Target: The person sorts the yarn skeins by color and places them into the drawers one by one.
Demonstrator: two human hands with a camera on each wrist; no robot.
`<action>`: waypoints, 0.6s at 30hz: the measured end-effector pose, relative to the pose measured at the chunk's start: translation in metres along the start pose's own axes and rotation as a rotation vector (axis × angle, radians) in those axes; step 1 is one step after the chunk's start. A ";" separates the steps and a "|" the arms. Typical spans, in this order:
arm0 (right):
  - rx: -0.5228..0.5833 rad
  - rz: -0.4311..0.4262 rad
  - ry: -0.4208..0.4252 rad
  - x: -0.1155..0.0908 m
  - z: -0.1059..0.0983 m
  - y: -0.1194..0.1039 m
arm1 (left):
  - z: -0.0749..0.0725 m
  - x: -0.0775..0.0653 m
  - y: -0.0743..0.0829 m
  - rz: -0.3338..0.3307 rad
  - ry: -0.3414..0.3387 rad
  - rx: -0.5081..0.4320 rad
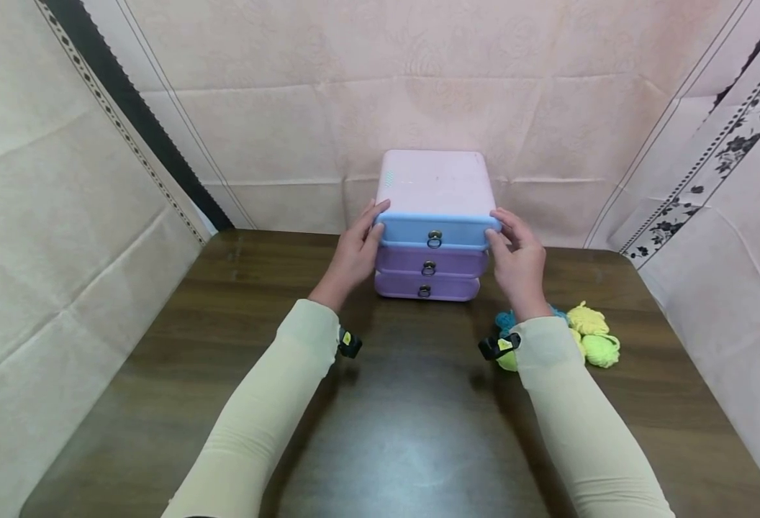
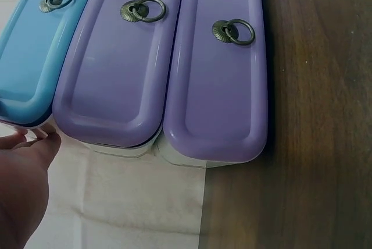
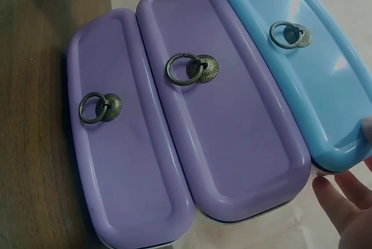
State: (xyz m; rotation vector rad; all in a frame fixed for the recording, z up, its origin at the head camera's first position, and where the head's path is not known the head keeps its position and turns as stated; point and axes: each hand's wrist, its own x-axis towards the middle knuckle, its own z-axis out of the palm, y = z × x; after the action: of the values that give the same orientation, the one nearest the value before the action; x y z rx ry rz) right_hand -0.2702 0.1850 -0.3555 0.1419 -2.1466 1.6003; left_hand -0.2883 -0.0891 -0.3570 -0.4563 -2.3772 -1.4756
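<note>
A stack of drawer boxes with brass ring pulls stands at the back of the table. The top one is a blue-fronted drawer box [image 1: 406, 229] with a pale pink top. Beneath it come a middle purple drawer [image 1: 399, 261] and a bottom purple drawer [image 1: 399, 285]. My left hand [image 1: 355, 252] grips the left end of the blue-fronted box, thumb near its front corner. At the opposite end my right hand [image 1: 519, 259] holds it, thumb on the blue front and fingers along the side. In the right wrist view, fingertips [image 3: 331, 194] lie right at its lower corner.
Balls of yellow yarn [image 1: 587, 319], green yarn [image 1: 602, 350] and blue yarn [image 1: 504, 321] lie on the brown wooden table [image 1: 412, 432], partly behind my right forearm. A pale patterned cloth [image 1: 419, 108] hangs behind the stack, with more cloth at both sides.
</note>
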 end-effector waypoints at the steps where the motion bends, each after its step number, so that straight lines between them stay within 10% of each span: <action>1: -0.004 -0.005 0.002 0.000 0.000 0.000 | -0.001 0.000 0.001 -0.012 -0.007 -0.009; 18: -0.222 -0.329 0.198 -0.011 0.004 -0.007 | -0.010 0.012 0.010 -0.115 -0.037 -0.100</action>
State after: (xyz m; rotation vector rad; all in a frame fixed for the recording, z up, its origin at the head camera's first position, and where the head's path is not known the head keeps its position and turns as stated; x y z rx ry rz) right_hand -0.2592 0.1770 -0.3546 0.2411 -2.0080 1.1361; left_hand -0.2940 -0.0927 -0.3392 -0.3790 -2.4020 -1.6566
